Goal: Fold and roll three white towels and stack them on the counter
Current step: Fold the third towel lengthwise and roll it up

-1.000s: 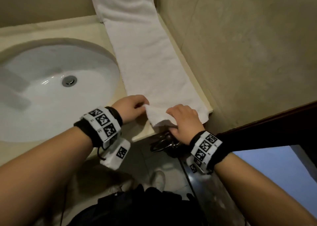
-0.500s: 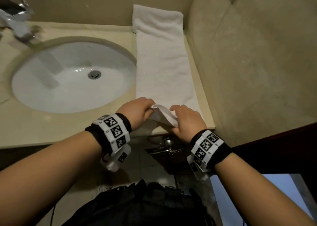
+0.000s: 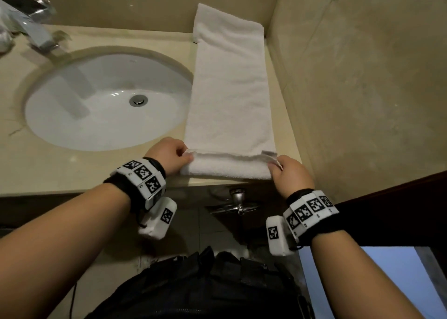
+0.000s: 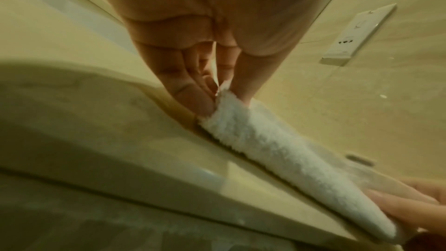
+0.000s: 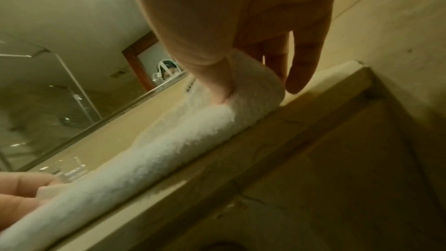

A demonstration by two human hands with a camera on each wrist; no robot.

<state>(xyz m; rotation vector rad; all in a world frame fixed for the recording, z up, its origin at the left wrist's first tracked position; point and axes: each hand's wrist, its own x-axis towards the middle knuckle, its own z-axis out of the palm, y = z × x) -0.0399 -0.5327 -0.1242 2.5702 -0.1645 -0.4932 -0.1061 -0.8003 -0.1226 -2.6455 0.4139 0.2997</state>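
A long white towel (image 3: 229, 88) lies folded in a narrow strip along the right end of the beige counter (image 3: 72, 168), its far end bent up against the back wall. The near end is turned over into a first low roll (image 3: 225, 167) at the counter's front edge. My left hand (image 3: 187, 154) pinches the roll's left corner (image 4: 223, 94). The right corner (image 5: 253, 83) is pinched between the thumb and fingers of my right hand (image 3: 274, 165). Only this one towel is in view.
An oval white sink (image 3: 106, 101) is sunk into the counter left of the towel, with a chrome faucet (image 3: 36, 30) at the back left. A tiled wall (image 3: 362, 88) runs close along the towel's right side. Below the counter edge are a metal valve (image 3: 238, 201) and the floor.
Both hands were close together at the towel's near end; they have spread to its two corners, and the end now lies turned over as a straight roll across the full width.
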